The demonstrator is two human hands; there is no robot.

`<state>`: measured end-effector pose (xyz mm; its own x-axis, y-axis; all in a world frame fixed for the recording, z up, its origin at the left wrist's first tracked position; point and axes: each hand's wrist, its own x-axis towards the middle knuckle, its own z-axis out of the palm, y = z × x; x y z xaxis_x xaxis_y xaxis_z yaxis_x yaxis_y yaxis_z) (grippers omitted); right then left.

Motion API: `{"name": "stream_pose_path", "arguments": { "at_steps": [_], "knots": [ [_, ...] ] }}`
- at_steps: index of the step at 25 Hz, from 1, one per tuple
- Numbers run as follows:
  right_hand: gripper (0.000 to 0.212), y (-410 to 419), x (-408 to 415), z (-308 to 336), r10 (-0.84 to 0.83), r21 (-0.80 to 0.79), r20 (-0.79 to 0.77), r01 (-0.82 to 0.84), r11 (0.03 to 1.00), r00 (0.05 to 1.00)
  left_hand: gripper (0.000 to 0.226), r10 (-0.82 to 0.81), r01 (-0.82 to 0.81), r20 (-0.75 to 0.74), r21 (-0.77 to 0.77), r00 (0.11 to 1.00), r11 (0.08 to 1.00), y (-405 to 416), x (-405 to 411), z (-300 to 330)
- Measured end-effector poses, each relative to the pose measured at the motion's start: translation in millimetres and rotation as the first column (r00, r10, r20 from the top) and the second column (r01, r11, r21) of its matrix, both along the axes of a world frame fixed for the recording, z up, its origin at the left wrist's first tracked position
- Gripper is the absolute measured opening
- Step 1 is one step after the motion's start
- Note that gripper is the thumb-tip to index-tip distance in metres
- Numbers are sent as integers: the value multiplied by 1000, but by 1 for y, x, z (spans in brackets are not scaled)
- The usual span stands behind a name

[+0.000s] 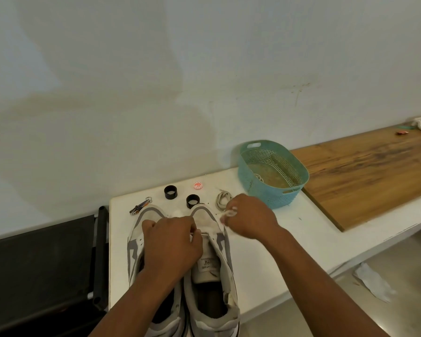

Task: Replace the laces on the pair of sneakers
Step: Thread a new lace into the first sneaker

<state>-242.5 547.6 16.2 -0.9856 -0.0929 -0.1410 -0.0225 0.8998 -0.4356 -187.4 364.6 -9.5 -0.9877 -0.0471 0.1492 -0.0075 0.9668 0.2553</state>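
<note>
Two white and grey sneakers stand side by side on the white table [272, 259], toes pointing away from me. The left sneaker [137, 242] is largely covered by my left hand [171, 242], whose curled fingers hold the right sneaker [212, 266] at the top of its tongue opening. My right hand [249, 218] is just right of that shoe's toe and pinches a white lace [229, 213] drawn out of the eyelets. A second, coiled lace [223, 199] lies on the table beyond my right hand.
A teal perforated basket [275, 188] stands at the back right, with a wooden board [367, 176] beyond it. Two black rings [170, 192], a small red and white disc [197, 185] and a metal clip tool [140, 206] lie past the toes. A black frame [101, 256] borders the table's left edge.
</note>
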Motion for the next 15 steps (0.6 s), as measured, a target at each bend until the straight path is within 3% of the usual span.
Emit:
{"name": "stream_pose_path", "arguments": {
  "at_steps": [2, 7, 10, 13, 15],
  "knots": [
    [34, 9, -7, 6, -80, -92, 11, 80, 993, 997, 22, 9, -9, 3, 9, 1000, 1000, -3, 0, 3],
    [37, -1, 6, -8, 76, 159, 114, -94, 983, 991, 22, -1, 0, 49, 27, 999, 1000, -2, -1, 5],
    [23, -6, 2, -13, 64, 156, 54, -72, 985, 996, 20, -10, 8, 47, 39, 999, 999, -1, -1, 5],
    [28, -3, -3, 0, -66, -73, 11, 67, 995, 998, 22, -4, 3, 35, 30, 999, 1000, -3, 0, 6],
    [33, -1, -4, 11, -285, -323, -145, 227, 919, 948, 25, 17, -17, 32, 12, 999, 1000, -4, -1, 5]
  ]
}}
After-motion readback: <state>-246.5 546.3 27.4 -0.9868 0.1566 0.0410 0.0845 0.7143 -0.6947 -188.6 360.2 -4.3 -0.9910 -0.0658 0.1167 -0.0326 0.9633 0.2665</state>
